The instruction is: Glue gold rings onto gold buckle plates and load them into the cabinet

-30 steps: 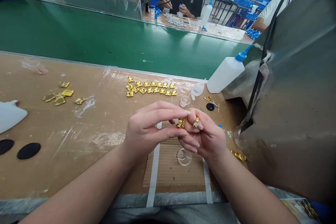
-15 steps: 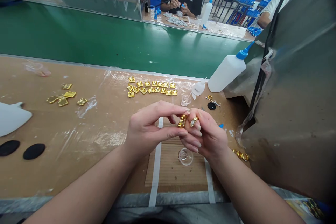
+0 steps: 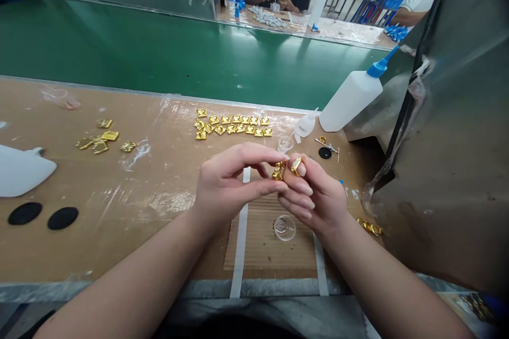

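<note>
Between the thumb and forefinger of my left hand is a gold metal piece, its openwork side showing. My right hand pinches a second gold piece with a pale, shiny face, only a finger's width from the first. Both pieces are held up over the cardboard pad. Below the hands a small clear cup sits on that pad. Beyond them, similar gold pieces lie in two rows on the brown bench.
A white bottle with a blue nozzle leans at the right, near a small clear dish and a black disc. More gold pieces and black ovals lie left. Across the green belt a person works.
Both hands still hold their gold pieces. The right-hand piece has turned, showing more of its face. The whole scene has shifted slightly in view as the head moved.
</note>
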`<state>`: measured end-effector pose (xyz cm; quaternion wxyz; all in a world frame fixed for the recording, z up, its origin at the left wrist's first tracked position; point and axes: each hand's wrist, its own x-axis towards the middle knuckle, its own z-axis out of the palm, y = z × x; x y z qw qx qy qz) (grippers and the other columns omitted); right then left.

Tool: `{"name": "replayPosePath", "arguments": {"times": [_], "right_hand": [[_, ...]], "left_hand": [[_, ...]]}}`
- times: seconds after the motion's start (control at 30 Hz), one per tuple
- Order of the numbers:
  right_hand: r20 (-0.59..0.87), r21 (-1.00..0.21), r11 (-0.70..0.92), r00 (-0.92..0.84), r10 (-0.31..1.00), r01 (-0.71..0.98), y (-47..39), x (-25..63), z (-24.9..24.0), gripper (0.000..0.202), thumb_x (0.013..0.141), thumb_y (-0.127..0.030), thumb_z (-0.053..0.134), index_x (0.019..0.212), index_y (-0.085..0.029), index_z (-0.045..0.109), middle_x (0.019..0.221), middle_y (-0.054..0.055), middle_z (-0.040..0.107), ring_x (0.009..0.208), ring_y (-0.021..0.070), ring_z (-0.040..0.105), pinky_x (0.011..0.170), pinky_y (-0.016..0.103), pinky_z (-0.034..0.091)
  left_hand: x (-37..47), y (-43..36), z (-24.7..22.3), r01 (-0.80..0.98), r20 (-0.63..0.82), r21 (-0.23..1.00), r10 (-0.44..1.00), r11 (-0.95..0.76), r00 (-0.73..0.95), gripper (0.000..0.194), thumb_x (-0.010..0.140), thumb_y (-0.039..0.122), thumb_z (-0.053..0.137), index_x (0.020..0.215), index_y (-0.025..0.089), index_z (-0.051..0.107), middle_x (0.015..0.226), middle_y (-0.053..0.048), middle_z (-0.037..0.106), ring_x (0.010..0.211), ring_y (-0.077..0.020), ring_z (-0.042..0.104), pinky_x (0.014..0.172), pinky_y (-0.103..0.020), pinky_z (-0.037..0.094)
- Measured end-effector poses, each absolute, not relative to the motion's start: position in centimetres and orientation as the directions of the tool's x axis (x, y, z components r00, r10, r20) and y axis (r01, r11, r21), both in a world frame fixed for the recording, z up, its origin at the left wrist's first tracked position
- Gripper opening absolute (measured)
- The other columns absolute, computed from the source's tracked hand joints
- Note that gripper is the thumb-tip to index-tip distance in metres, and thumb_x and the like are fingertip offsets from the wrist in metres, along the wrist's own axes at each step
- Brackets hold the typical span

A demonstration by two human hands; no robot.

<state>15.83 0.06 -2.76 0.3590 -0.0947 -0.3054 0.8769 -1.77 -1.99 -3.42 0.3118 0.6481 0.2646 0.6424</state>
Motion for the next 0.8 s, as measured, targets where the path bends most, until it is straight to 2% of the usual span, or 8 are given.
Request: {"name": "replayPosePath", "arguments": {"times": [0.13, 0.3, 0.57, 0.8], "right_hand": [[0.021, -0.561, -0.573, -0.702, 0.711, -0.597, 0.07, 15.66, -2.47, 0.019, 0.098, -0.034, 0.069, 0.086, -0.022, 0.060, 0.064, -0.010, 0.040, 0.042, 0.0038, 0.019, 0.035, 0.010, 0.030], [0.034, -0.572, -0.561, -0.701, 0.712, -0.598, 0.04, 15.52, -2.44, 0.017, 0.100, -0.035, 0.067, 0.089, -0.023, 0.062, 0.066, -0.009, 0.040, 0.042, 0.0036, 0.017, 0.037, 0.010, 0.029], [0.070, -0.640, -0.491, -0.681, 0.729, -0.591, 0.11, 15.39, -2.94, 0.020, 0.100, -0.036, 0.068, 0.089, -0.020, 0.071, 0.064, -0.008, 0.049, 0.041, 0.0027, 0.026, 0.038, 0.011, 0.036], [0.011, -0.668, -0.499, -0.678, 0.735, -0.552, 0.18, 15.35, -2.86, 0.023, 0.094, -0.037, 0.075, 0.084, -0.017, 0.071, 0.062, -0.007, 0.052, 0.042, 0.0027, 0.032, 0.036, 0.012, 0.034]], "left_hand": [[-1.72, -1.95, -3.61, -0.054, 0.642, 0.766, 0.766, -0.641, 0.026, 0.043, 0.079, 0.012, 0.091, 0.119, 0.026, 0.079, 0.111, -0.007, 0.079, 0.097, -0.0203, 0.073, 0.074, -0.028, 0.063], [-1.73, -2.02, -3.65, -0.039, 0.612, 0.790, 0.791, -0.612, 0.007, 0.040, 0.081, 0.015, 0.090, 0.117, 0.027, 0.080, 0.109, -0.006, 0.078, 0.091, -0.0188, 0.072, 0.071, -0.028, 0.062], [-1.97, -1.73, -3.75, -0.018, 0.639, 0.769, 0.769, -0.639, -0.001, 0.040, 0.082, 0.015, 0.089, 0.119, 0.027, 0.079, 0.109, -0.007, 0.078, 0.096, -0.0207, 0.074, 0.072, -0.029, 0.064], [-2.51, -1.45, -3.61, 0.098, 0.696, 0.711, 0.717, -0.696, 0.040, 0.038, 0.084, 0.022, 0.089, 0.120, 0.029, 0.079, 0.108, -0.007, 0.078, 0.100, -0.0219, 0.073, 0.075, -0.032, 0.065]]}}
